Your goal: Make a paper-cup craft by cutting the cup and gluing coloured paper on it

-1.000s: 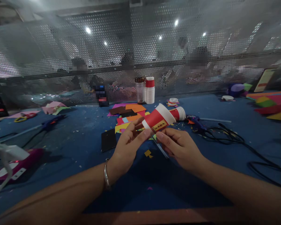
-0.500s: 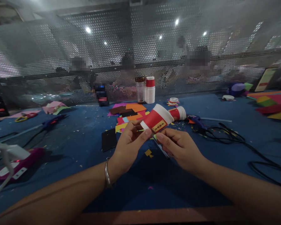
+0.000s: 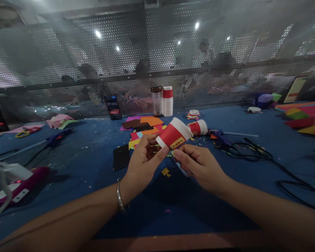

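The 2 forearms come in from the near left and near right corners and meet in front of the body, both hands raised above the blue table. The left hand, a silver bracelet at its wrist, is turned partly upward, thumb on the near side and fingers curled behind. It holds a red and white cup by its narrow end. The right hand is bent inward, fingers curled, its thumb tip just beside the near edge of the yellow label; I cannot tell whether it grips the cup or label.

The held cup lies tilted, wide end toward the far right, narrow end toward the near left, in the left hand's fingers and on the far side of the right hand's fingertips.

Beyond and right of it, another cup lies on its side, near a glue gun with a black cable. Colored paper is spread far of the left hand, with a black card to its left. At the far side, a stack of cups stands beside a clear jar.
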### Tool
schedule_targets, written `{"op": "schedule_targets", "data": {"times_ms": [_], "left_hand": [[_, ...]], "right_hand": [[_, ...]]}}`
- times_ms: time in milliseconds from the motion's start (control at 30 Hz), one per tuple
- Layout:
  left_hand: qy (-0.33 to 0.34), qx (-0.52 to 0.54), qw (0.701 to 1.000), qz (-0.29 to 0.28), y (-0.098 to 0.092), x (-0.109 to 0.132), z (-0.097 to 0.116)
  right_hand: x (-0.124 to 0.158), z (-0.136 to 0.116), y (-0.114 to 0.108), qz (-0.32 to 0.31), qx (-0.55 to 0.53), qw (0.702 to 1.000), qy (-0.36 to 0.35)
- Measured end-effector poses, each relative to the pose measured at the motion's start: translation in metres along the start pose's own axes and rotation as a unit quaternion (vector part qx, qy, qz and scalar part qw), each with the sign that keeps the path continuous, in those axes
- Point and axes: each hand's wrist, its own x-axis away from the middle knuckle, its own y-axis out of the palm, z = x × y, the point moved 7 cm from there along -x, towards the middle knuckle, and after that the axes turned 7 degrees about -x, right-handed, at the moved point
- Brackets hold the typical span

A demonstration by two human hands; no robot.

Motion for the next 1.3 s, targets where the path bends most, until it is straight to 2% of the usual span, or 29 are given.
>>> {"op": "schedule_targets", "data": {"times_ms": [400,667,833,1133,1300], "left_hand": [[-0.004,0.004,1.000,0.004,0.000,-0.002,-0.005],[0.031,-0.045,0.999,0.001,-0.006,-0.003,0.003],[0.025,-0.068,0.997,-0.011,-0.002,-0.003,-0.001],[0.018,-0.059,0.997,0.051,-0.012,-0.008,-0.004],[0.025,-0.052,0.997,0.053,-0.012,-0.007,-0.004]], "right_hand": [[0.000,-0.002,-0.002,0.002,0.028,1.000,-0.011],[0.001,-0.005,-0.003,0.005,0.050,0.999,-0.013],[0.000,-0.004,-0.007,0.017,0.001,1.000,-0.005],[-0.001,0.010,0.001,-0.011,-0.100,0.990,0.096],[0.000,0.014,0.002,-0.010,-0.126,0.983,0.132]]}}
